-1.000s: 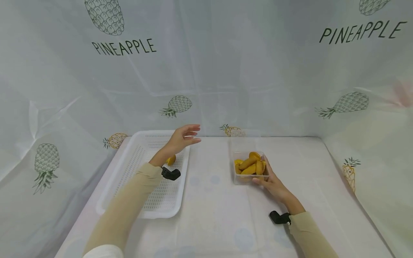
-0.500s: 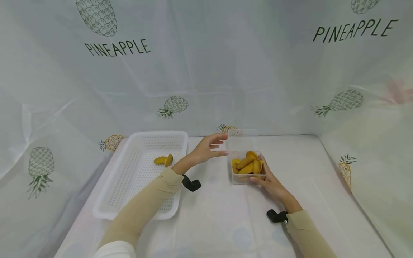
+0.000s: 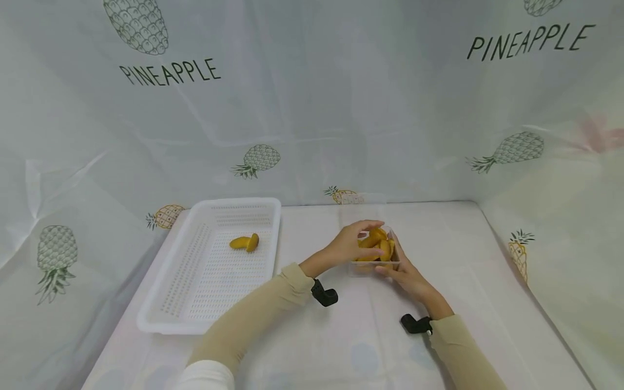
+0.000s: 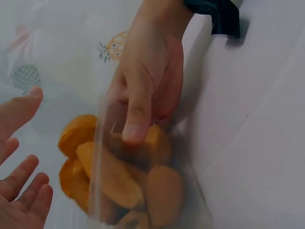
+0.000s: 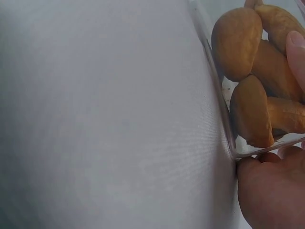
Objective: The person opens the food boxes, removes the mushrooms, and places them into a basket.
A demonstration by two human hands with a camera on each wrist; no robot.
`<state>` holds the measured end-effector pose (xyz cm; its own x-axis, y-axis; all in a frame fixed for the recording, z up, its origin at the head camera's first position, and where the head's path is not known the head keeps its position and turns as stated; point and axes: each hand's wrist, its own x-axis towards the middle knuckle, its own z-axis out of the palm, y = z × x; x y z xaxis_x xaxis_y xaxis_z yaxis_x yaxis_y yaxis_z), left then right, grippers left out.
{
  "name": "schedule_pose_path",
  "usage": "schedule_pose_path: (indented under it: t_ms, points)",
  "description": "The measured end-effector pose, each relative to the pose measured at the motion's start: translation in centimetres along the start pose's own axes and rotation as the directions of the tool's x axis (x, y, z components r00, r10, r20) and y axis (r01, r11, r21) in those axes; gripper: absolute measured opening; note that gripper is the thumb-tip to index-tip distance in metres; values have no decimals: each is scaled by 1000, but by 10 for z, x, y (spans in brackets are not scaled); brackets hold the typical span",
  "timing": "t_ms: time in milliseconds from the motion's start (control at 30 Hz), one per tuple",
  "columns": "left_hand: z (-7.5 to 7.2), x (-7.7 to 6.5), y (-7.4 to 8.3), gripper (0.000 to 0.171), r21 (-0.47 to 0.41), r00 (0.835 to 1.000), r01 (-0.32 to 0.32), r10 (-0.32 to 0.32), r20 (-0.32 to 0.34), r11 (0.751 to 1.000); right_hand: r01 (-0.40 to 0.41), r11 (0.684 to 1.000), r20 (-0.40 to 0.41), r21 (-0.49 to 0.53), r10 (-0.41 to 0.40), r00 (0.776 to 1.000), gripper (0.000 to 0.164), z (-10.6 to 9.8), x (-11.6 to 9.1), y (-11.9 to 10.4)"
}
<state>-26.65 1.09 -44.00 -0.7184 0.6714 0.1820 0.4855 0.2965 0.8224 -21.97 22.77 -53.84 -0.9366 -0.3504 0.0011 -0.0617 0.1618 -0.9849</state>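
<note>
A clear plastic box (image 3: 361, 271) filled with several yellow-brown mushrooms (image 5: 250, 107) stands on the table, right of the middle. My right hand (image 3: 411, 277) grips the box at its near right corner, thumb along the front. Over the box's left side reaches my left hand (image 3: 345, 246), its fingers spread above the mushrooms. In the left wrist view, the left fingers (image 4: 21, 176) are apart from the mushrooms, with nothing between them. A single mushroom (image 3: 241, 242) lies in a white perforated basket (image 3: 146, 318) at the left.
The box's clear lid (image 3: 363, 208) stands raised behind it, near the back edge of the table. A white curtain (image 3: 312, 108) printed with pineapples hangs behind and at both sides. A pale cloth (image 3: 312, 336) with faint dots covers the table.
My left hand has moved right, from above the basket to over the box, uncovering the mushroom in the basket. My right hand has kept its hold on the box.
</note>
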Motion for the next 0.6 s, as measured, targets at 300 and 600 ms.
schedule_pose_path:
  t_ms: [300, 600]
  points:
    - [27, 6, -2, 65, 241, 1000, -19, 16, 15, 970, 22, 1000, 15, 7, -22, 1000, 101, 0, 0, -2]
    - [37, 4, -6, 58, 384, 1000, 16, -20, 8, 923, 36, 998, 47, 47, -39, 998, 102, -1, 0, -1]
